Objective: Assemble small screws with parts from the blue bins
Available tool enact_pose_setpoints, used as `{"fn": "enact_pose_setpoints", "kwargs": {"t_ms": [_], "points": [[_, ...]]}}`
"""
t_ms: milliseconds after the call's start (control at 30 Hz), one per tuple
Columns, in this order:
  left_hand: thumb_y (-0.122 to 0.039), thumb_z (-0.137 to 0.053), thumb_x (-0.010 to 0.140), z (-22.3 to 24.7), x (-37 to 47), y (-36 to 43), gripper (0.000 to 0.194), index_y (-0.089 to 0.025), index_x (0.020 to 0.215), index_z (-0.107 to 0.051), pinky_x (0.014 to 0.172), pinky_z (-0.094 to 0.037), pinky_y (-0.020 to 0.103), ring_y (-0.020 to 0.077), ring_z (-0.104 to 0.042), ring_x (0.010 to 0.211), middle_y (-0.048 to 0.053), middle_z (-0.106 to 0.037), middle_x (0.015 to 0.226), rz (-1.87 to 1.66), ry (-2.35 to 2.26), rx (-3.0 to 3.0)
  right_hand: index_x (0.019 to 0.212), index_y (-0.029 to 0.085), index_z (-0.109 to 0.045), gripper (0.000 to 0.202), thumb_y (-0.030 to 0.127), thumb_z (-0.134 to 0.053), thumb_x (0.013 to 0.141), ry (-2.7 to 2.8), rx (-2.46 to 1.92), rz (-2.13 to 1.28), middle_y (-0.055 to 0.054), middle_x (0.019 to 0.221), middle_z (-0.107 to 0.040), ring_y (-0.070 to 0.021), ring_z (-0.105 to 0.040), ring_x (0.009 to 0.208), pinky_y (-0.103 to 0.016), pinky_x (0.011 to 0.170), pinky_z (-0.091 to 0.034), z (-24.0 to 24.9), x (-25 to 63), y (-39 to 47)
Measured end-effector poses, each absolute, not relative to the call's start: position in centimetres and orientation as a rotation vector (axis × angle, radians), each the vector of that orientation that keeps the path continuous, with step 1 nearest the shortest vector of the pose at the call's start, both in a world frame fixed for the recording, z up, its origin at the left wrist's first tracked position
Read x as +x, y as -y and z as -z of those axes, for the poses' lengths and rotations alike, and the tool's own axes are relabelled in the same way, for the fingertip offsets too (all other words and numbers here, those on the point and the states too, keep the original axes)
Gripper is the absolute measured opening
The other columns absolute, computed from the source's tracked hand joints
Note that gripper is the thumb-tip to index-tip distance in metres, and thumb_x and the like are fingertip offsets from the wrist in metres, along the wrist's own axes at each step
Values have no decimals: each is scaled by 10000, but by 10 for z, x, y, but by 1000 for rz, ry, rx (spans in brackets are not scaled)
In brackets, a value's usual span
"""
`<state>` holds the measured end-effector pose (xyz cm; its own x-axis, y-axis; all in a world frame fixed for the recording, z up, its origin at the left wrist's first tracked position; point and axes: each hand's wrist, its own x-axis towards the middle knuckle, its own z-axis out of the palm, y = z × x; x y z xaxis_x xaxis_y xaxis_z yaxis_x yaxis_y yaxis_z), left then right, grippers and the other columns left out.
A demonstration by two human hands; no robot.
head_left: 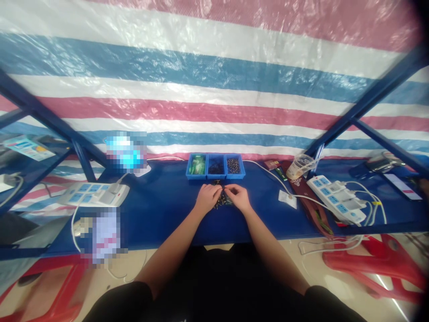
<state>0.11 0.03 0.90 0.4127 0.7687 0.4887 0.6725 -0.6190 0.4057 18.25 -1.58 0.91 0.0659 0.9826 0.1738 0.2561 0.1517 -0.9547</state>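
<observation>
My left hand [208, 197] and my right hand [238, 197] meet over a small pile of dark little parts [221, 202] on the blue table [161, 214]. The fingers of both hands are curled around something tiny between them; it is too small to make out. Just behind the hands stand three blue bins in a row: the left bin [196, 166] holds green pieces, the middle bin [216, 167] dark pieces, the right bin [233, 166] small dark round parts.
A white power strip [95, 194] lies at the left, another power strip [337, 199] with plugged cables at the right. A clear plastic cup [300, 166] stands near the right strip. Blue frame bars cross both sides. Red plastic stools [375, 264] sit below the table.
</observation>
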Motion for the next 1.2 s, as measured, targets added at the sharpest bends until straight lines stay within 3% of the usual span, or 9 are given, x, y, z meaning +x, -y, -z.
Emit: {"fn": "enact_pose_setpoints", "kwargs": {"t_ms": [1000, 1200], "points": [[-355, -433, 980, -4, 1, -2, 285, -205, 1070, -658, 777, -411, 359, 185, -624, 804, 68, -724, 929, -1054, -1309, 2488, 931, 185, -728, 290, 423, -666, 779, 1371, -1302, -906, -55, 853, -735, -154, -621, 634, -287, 629, -526, -4, 182, 14], [-346, -427, 984, -7, 0, -2, 285, -215, 1004, -679, 749, -398, 356, 175, -610, 758, 54, -727, 879, -1029, -1295, 2523, 935, 189, -729, 291, 429, -659, 785, 1393, -1300, -896, -58, 878, -738, -161, -633, 656, -293, 648, -535, -3, 183, 15]]}}
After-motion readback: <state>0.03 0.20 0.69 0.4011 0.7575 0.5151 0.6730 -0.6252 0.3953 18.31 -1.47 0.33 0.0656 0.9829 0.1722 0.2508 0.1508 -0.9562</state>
